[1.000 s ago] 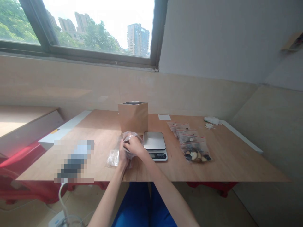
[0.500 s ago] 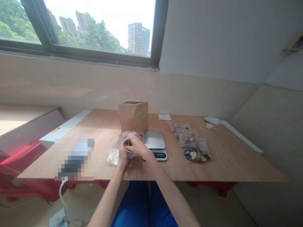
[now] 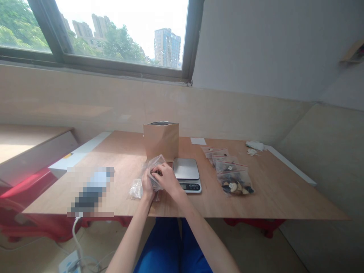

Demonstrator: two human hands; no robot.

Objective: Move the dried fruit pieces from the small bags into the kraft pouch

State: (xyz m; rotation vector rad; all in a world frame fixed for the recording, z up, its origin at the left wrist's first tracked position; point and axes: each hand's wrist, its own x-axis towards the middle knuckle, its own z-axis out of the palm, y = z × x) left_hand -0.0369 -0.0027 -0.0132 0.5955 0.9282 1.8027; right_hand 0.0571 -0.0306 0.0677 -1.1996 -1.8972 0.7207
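Note:
A clear plastic bag (image 3: 156, 161) is held over the table, left of the scale, with dark brown dried pieces partly visible at my fingers. My left hand (image 3: 147, 185) is closed around its left side. At the bag, my right hand (image 3: 164, 176) has thumb and fingers pinched together; what lies between them is too small to make out. The kitchen scale (image 3: 186, 169) has a bare metal plate and stands just right of my hands. Behind the bag, a brown kraft pouch (image 3: 161, 138) stands upright with its top open.
Several filled zip bags (image 3: 236, 180) lie right of the scale. A small clear bag (image 3: 135, 188) rests left of my hands. A white card (image 3: 198, 141) is at the back, white scraps (image 3: 254, 145) lie far right, and a blurred-out object (image 3: 92, 191) lies left.
My right hand has shifted slightly right, its fingers now drawn closer together. The bag's top edge leans further up and right. The left hand keeps its hold.

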